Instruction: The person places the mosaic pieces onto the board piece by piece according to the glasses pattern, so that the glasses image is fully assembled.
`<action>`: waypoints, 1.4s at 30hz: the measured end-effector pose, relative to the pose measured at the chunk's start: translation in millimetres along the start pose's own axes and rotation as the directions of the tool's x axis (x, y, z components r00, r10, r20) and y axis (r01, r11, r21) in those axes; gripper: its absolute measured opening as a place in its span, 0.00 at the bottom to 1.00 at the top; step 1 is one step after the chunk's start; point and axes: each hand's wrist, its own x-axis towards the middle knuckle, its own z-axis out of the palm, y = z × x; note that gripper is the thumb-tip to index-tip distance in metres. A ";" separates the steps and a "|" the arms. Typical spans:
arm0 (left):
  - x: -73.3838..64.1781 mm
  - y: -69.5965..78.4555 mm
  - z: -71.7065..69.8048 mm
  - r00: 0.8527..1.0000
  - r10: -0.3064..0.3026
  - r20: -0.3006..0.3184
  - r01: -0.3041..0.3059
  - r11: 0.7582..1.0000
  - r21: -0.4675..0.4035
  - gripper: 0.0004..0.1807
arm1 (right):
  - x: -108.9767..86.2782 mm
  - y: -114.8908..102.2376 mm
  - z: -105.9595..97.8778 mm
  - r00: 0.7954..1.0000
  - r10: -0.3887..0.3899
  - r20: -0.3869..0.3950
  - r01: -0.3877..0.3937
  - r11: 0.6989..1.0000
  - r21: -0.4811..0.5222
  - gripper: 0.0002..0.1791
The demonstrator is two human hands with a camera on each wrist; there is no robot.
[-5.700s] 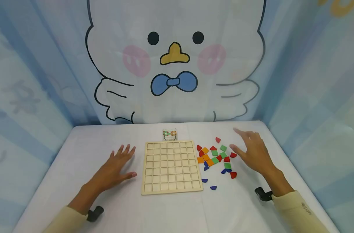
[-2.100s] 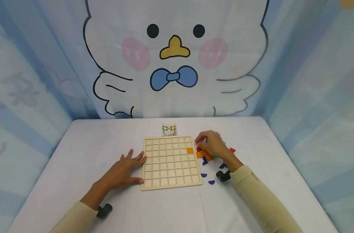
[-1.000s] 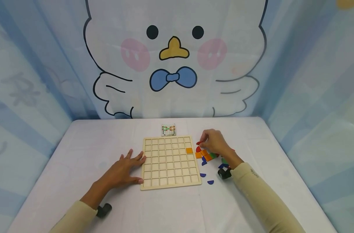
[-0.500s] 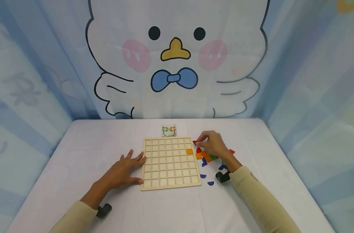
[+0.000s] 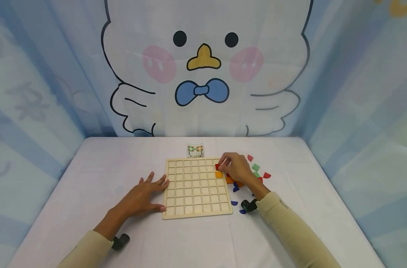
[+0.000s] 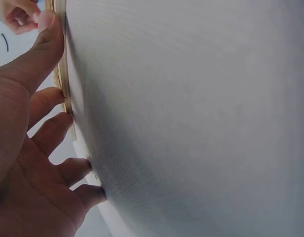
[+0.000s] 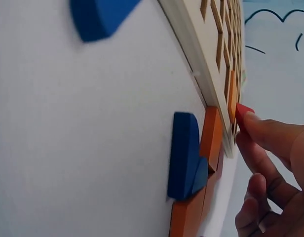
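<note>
A pale wooden grid board [image 5: 188,193] lies on the white table. My left hand [image 5: 137,199] touches its left edge with thumb and fingers spread; the left wrist view shows the thumb [image 6: 46,37] against the board's side. An orange square tile [image 5: 219,174] sits in a cell of the rightmost column. Just behind that tile, my right hand [image 5: 237,168] pinches a red wedge-shaped tile [image 5: 217,166] between thumb and index finger over the board's far right corner. In the right wrist view the red tile [image 7: 244,114] is tilted, close to the orange one.
Right of the board lie loose tiles: orange squares [image 5: 229,180], blue half-circles [image 5: 234,203], green squares [image 5: 256,167] and red wedges [image 5: 267,175]. My right hand and wrist cover part of them. A small patterned card [image 5: 195,150] lies behind the board. Curtains surround the table.
At first both hands were off the board and it held no tiles. Since then the left hand came to its edge, an orange tile went in, and the right hand carried a red tile leftward.
</note>
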 end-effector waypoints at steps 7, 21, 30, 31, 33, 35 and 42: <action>0.4 1.6 -0.7 1.000 -0.011 0.003 0.011 1.000 0.010 0.53 | 1.2 -6.8 3.7 1.000 0.007 0.004 -0.007 0.999 -0.039 0.03; 1.4 1.6 -0.8 1.000 -0.003 0.000 0.003 1.000 0.017 0.53 | -0.8 -11.9 0.1 0.999 0.037 -0.002 -0.038 0.998 -0.041 0.02; 0.3 2.0 -1.3 1.000 -0.007 0.001 0.007 1.000 0.003 0.52 | -6.2 5.9 -14.6 0.996 0.081 -0.034 -0.081 0.997 -0.012 0.02; 0.3 2.1 -1.2 1.000 -0.006 0.001 0.006 1.000 0.002 0.52 | -7.4 9.0 -17.1 0.996 0.086 -0.032 -0.087 0.996 -0.021 0.03; 0.1 2.3 -1.2 1.000 -0.009 -0.001 0.009 1.000 0.001 0.52 | -10.0 14.9 -21.7 0.995 0.094 -0.023 -0.095 0.995 -0.036 0.03; 0.0 2.3 -1.2 1.000 -0.011 -0.004 0.011 1.000 -0.004 0.52 | -12.4 21.2 -25.2 0.995 0.097 -0.004 -0.097 0.994 -0.051 0.03; 0.6 0.4 0.2 1.000 -0.011 0.003 0.011 1.000 -0.008 0.53 | -20.2 35.3 -33.0 0.995 0.085 0.042 -0.081 0.992 -0.101 0.05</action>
